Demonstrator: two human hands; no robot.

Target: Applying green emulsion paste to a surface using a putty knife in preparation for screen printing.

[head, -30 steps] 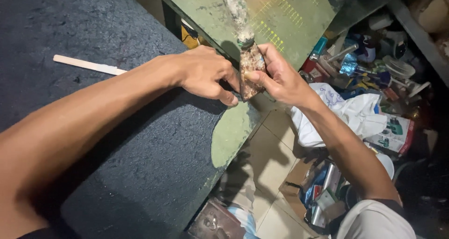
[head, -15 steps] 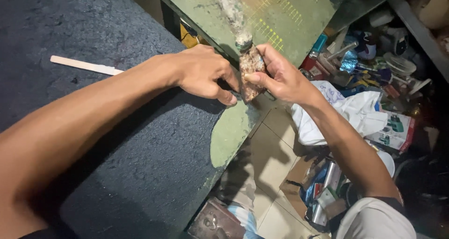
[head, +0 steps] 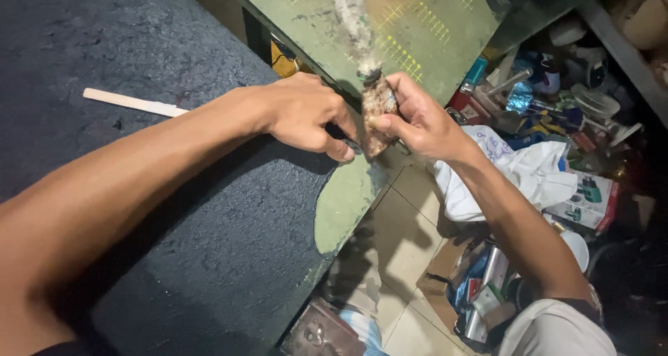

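Note:
My right hand [head: 417, 119] grips a brown, crusted, pointed lump [head: 378, 112] at the end of a pale fuzzy rope or handle [head: 351, 18] that runs up out of view. My left hand [head: 306, 116] rests on the edge of the dark blue-black tabletop [head: 139, 210], fingers curled right beside the lump, its fingertips touching or nearly touching the lump's lower tip. Whether the left fingers pinch anything is hidden. Both hands meet at the table's right edge, above the floor.
A thin wooden stick [head: 132, 103] lies on the tabletop behind my left forearm. A green board [head: 417, 29] leans beyond the hands. White cloth [head: 515, 175], boxes, cans and clutter [head: 557, 98] fill the floor at right. Tiled floor [head: 396, 238] shows below.
Both hands have stayed together at the table edge; the lump has shifted only slightly in my right hand's grip.

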